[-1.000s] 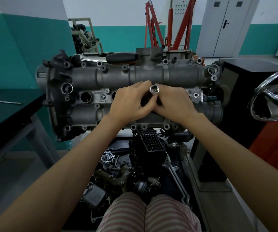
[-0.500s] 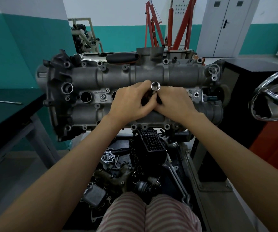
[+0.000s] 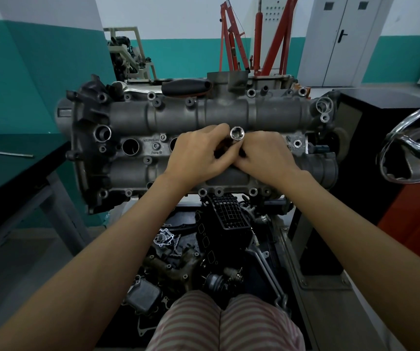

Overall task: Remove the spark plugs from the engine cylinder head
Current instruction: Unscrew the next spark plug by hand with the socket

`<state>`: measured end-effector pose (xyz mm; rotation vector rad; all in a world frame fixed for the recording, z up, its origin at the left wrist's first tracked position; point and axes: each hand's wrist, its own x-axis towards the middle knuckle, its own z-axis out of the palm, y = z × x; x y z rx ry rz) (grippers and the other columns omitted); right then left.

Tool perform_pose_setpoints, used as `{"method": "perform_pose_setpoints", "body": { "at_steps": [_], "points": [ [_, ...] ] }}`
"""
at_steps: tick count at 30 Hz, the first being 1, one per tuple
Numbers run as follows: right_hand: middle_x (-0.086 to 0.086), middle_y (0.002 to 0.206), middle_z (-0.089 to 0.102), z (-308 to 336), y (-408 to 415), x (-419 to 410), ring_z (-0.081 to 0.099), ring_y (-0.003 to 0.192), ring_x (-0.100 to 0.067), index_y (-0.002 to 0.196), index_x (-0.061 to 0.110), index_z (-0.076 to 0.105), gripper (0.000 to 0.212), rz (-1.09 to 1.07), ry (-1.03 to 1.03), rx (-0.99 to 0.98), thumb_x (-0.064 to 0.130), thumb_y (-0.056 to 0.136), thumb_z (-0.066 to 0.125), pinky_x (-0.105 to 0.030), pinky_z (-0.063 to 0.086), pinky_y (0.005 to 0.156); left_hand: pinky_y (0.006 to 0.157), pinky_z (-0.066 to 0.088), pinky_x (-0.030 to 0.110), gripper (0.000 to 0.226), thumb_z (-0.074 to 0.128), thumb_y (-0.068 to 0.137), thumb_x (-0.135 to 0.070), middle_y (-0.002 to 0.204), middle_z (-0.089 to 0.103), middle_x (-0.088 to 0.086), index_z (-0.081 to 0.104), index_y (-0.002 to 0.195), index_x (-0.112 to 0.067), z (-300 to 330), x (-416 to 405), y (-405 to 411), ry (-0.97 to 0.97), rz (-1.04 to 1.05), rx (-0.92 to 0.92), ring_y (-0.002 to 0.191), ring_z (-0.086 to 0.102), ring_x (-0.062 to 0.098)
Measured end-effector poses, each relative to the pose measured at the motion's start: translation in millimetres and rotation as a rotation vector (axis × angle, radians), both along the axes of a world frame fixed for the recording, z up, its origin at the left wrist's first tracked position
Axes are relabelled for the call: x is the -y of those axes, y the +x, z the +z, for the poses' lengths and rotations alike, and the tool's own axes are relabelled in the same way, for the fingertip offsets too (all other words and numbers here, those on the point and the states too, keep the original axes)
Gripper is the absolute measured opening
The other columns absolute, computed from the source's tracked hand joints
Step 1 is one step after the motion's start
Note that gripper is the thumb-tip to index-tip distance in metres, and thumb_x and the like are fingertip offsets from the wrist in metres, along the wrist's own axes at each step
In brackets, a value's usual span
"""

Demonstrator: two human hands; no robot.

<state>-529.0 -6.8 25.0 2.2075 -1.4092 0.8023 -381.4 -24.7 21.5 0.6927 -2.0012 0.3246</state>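
Socket (image 3: pixel 236 134) top visible – shaft hidden by left hand (image 3: pixel 198 155) and right hand (image 3: pixel 267 158), fingers curled gripping it.

A grey cast-metal cylinder head (image 3: pixel 203 117) lies lengthwise, spreading well past both hands (image 3: pixel 231 153), its top face turned toward the camera. A shiny socket (image 3: pixel 236 134) stands upright from its central channel, open end up, gripped between the fingers. Left of the hands, two round plug wells (image 3: pixel 130 147) gape dark.
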Motion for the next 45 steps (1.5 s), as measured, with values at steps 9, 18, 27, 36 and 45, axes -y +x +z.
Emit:
{"method": "perform_pose_setpoints", "body": {
  "at_steps": [9,18,27,36,45],
  "points": [
    [-0.003,0.09,0.066,-0.1,-0.3,2.1,0.061,0.083,-0.026,0.099,0.011,0.056,0.035,0.01,-0.008,0.033,0.041,0.084,0.045,-0.036,0.041,0.061,0.048,0.032,0.024,0.022,0.05,0.083,-0.026,0.064,0.057,0.003,0.053,0.072,-0.008,-1.0,0.1,-0.9,0.005,-0.01,-0.039,0.051,0.053,0.025],
    [-0.016,0.07,0.065,1.0,0.9,-1.1,0.06,0.065,-0.037,0.075,0.004,0.061,0.027,0.007,-0.007,0.01,0.028,0.087,0.055,-0.031,0.029,0.053,0.047,0.04,0.032,0.041,0.045,0.087,-0.039,0.066,0.06,0.006,0.059,0.074,-0.002,-1.1,1.6,0.7,0.01,-0.004,-0.009,0.056,0.056,0.024],
    [-0.002,0.076,0.065,1.1,-0.6,-0.4,0.061,0.072,-0.024,0.084,0.012,0.058,0.037,-0.001,0.021,0.035,0.047,0.082,0.047,-0.028,0.029,0.055,0.05,0.026,0.024,0.027,0.049,0.087,-0.032,0.061,0.038,-0.01,0.032,0.07,-0.02,-0.6,0.6,-0.1,0.023,0.001,-0.034,0.048,0.042,0.019],
    [-0.011,0.073,0.064,1.2,-0.7,-0.5,0.059,0.068,-0.035,0.079,0.007,0.059,0.032,0.034,0.001,0.025,0.036,0.083,0.045,-0.03,0.027,0.055,0.045,0.035,0.029,0.032,0.048,0.085,-0.035,0.065,0.049,0.001,0.048,0.071,-0.006,0.3,-1.4,0.5,0.033,-0.029,0.008,0.052,0.048,0.023],
    [-0.001,0.079,0.067,0.4,-1.7,2.6,0.062,0.074,-0.021,0.1,0.015,0.062,0.045,-0.004,0.027,0.008,0.051,0.082,0.042,-0.029,0.037,0.057,0.048,0.034,0.025,0.037,0.05,0.087,-0.036,0.06,0.061,0.007,0.063,0.068,-0.007,-1.8,1.5,-0.1,0.054,0.002,-0.033,0.053,0.057,0.026]
  ]
}}
